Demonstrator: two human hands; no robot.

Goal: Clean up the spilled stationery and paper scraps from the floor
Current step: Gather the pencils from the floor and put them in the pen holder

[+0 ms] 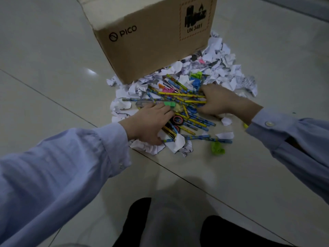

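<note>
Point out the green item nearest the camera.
The crumpled lime-green piece on the floor; the green block lies farther off, among the pencils by the left hand.

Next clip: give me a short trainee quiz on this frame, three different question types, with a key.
1. True or false: the cardboard box stands on a table.
2. The right hand grips: A) pencils B) a broom C) a cloth.
3. Fill in: the box's printed brand reads ____.
Key: 1 false, it stands on the floor; 2 A; 3 PICO.
</note>
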